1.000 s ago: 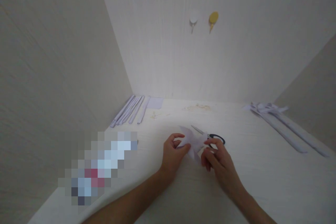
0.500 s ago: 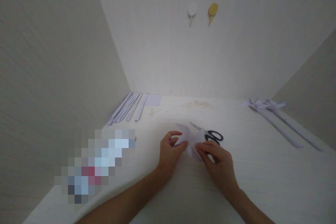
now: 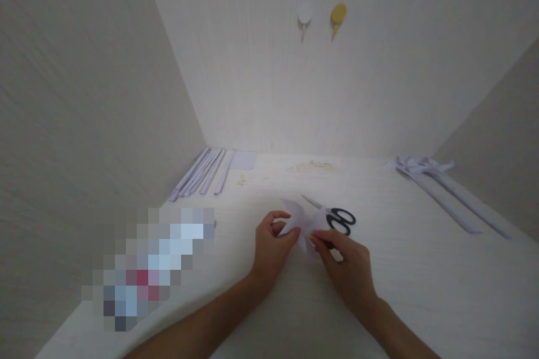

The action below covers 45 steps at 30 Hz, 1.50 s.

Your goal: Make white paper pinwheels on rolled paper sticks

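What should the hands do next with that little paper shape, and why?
Probably press the middle tighter. Both hands, left hand and right hand, pinch the folded paper where its two flared ends meet, so the waist looks unfinished. The scissors lie untouched behind.

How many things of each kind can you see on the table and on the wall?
Folded paper piece pinched by the left hand and right hand: 1
Scissors: 1
Paper strips back left: about 5, they overlap
Small paper sheet: 1
Bow-topped strip bundle: 1
Wall hooks, white and yellow: 2
Total: about 11
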Tool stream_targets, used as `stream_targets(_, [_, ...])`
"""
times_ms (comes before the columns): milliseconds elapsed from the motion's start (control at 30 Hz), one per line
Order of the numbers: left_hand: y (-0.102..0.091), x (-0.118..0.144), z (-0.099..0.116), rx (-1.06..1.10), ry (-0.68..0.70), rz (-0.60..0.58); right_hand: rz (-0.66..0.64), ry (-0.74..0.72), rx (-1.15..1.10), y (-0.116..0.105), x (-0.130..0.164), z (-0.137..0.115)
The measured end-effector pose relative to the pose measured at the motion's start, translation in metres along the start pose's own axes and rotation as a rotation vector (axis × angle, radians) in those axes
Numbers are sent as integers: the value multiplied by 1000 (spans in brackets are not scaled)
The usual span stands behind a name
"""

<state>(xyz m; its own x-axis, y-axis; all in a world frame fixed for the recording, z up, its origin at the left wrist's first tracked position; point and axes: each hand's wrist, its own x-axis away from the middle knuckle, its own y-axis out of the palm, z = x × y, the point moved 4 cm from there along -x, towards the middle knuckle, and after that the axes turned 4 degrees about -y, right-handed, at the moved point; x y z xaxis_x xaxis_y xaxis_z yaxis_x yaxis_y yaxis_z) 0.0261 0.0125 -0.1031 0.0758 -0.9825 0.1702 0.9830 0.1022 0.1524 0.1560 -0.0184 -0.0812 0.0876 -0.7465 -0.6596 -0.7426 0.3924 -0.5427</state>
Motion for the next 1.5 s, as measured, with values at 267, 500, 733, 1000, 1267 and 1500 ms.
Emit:
stream_targets(267, [-1,0,-3,-94,80,5,1,21,-21,2,1,2])
stream_targets(500, [0,2,1,-118,89,22,-36,4,29,3,0,2])
stream_targets(733, [-1,1,0,-148,100,22,-85,-70,46,5,0,-3])
stream_targets(1000, [0,4,-2,-186,140,-11,-109,-14,45,4,-3,0])
stream_targets(1267, [0,4,-1,-164,130,-45,-129,83,7,4,-6,8])
stream_targets(1500, [1,6,-2,-205,173,-31,-127,19,148,6,-3,5])
